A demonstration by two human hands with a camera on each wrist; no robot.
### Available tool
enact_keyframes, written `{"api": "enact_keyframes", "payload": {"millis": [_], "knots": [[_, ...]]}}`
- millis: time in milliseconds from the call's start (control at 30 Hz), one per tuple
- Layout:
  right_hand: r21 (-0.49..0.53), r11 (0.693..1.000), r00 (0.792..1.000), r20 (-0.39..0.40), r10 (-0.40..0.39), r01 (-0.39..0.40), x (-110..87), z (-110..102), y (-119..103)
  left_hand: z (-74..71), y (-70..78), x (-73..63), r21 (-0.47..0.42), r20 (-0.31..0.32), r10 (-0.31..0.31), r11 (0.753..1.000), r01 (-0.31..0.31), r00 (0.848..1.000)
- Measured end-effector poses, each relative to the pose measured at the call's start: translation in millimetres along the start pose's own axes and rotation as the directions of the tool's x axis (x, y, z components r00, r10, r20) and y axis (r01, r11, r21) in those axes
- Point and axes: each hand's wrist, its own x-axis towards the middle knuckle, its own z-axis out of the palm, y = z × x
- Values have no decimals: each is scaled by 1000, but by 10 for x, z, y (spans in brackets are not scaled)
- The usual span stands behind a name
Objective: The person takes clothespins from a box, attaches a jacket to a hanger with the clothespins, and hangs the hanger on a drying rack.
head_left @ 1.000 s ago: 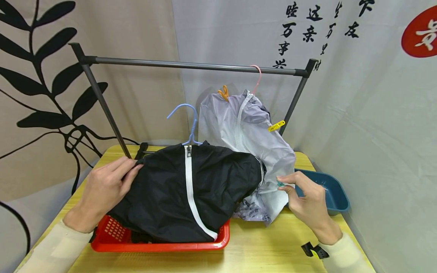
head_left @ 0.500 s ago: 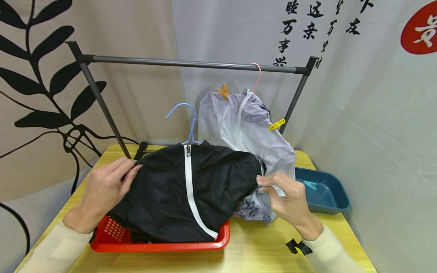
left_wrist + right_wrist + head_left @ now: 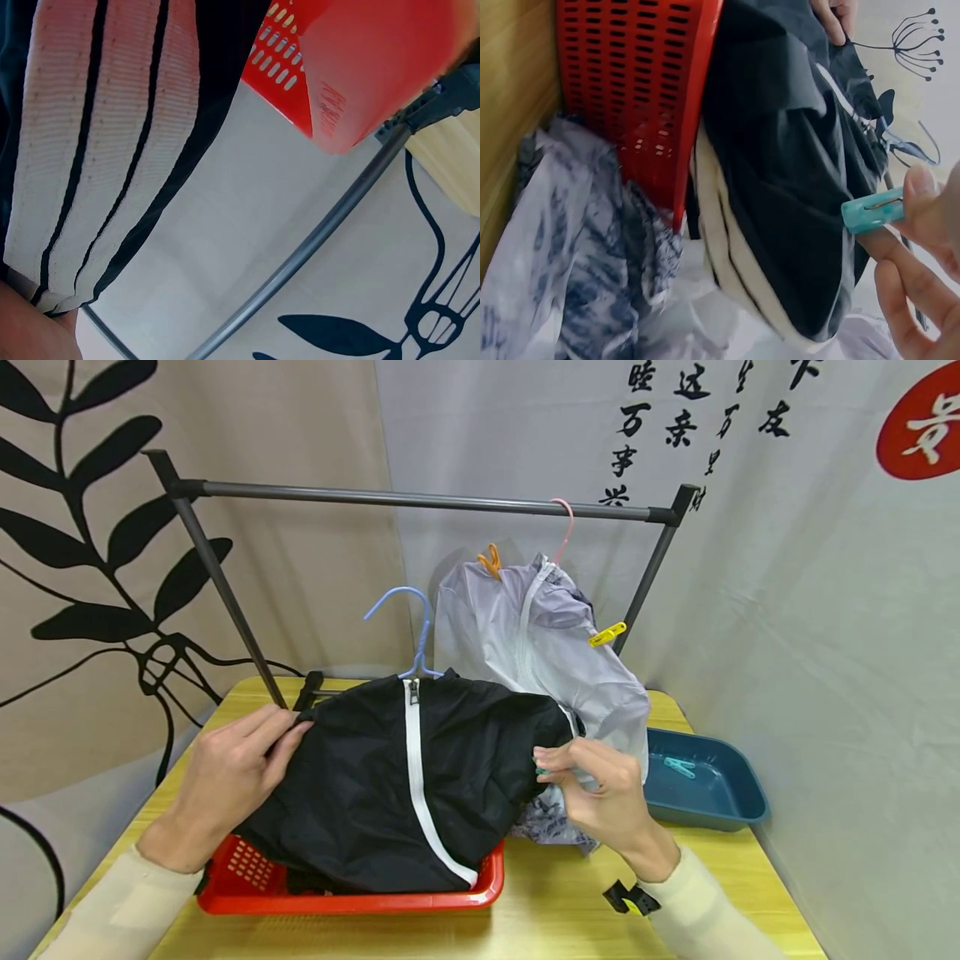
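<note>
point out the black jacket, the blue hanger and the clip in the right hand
Black jacket (image 3: 356, 781): head view, on the cloth of its front
Blue hanger (image 3: 424, 637): head view, on the stem below its hook
Held teal clip (image 3: 871, 211): right wrist view, on its body

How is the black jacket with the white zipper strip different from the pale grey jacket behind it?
The black jacket is very dark, but the pale grey jacket is light.
The black jacket's blue hanger is off the rack's grey metal rail; the pale grey jacket's pink hanger hooks over it.
Both have a white strip down the front.
</note>
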Motion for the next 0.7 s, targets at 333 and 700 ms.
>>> {"api": "enact_keyframes", "payload": {"millis": [333, 700], "knots": [[63, 997, 999, -16, -35, 36, 148, 137, -94, 5, -3, 2, -1, 12, -4, 1000, 4, 1000], [40, 998, 998, -10, -57, 57, 280, 298, -120, 20, -2, 0, -8, 11, -14, 1000, 14, 1000]]}}
